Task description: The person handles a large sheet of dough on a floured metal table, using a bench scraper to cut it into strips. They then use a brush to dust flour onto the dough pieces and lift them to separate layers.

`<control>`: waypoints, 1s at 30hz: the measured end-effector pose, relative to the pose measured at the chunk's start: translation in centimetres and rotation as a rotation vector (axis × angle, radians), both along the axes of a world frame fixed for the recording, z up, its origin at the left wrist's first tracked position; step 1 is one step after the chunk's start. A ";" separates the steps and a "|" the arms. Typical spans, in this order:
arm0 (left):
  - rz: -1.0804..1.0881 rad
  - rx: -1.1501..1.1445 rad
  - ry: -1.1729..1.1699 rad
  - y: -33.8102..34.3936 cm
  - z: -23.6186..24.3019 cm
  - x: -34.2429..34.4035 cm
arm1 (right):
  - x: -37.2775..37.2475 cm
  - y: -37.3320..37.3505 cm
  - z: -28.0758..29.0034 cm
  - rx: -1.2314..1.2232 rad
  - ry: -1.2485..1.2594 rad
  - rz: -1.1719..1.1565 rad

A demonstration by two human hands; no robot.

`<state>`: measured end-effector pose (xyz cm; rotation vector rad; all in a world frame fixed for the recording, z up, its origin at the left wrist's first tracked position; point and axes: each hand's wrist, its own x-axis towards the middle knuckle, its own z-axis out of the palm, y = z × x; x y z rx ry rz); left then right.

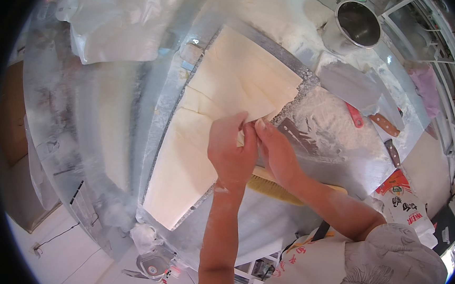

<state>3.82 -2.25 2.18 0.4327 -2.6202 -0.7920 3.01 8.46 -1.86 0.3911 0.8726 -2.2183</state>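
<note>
A long pale dough sheet [238, 72] lies across the floured worktop, with creases running over its middle. My left hand [232, 149] is closed at the sheet's near edge, its thumb and fingers pinching the dough. Right beside it, my right hand [278, 151] is closed on the same edge, thumb pressed near the left fingertips. Between the two hands a small bit of dough shows; the exact grip is partly hidden by the fingers. Below my right wrist lies a yellow-bristled brush [273, 191], partly covered by my forearm.
Loose flour [315, 114] covers the worktop to the right. Knives lie there, one with a red handle [354, 115] and one with a wooden handle [384, 124]. A metal pot [332, 37] stands at the far right. Clear plastic sheeting [119, 33] lies far left.
</note>
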 end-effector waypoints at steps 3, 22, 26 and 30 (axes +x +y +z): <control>-0.044 -0.022 -0.005 0.4 0.4 0.4 | -0.7 -0.8 -0.3 -0.319 -0.295 -0.111; 0.215 0.008 -0.250 -10.1 -2.7 -12.1 | -0.8 -1.4 -5.1 -0.414 -0.321 -0.163; 0.216 -0.029 -0.141 -11.2 -2.3 -10.6 | -2.1 -1.2 -2.5 -0.323 -0.391 -0.158; 0.184 0.293 -0.020 -12.5 -1.5 -9.9 | -2.2 -0.3 -3.4 -0.343 -0.319 -0.163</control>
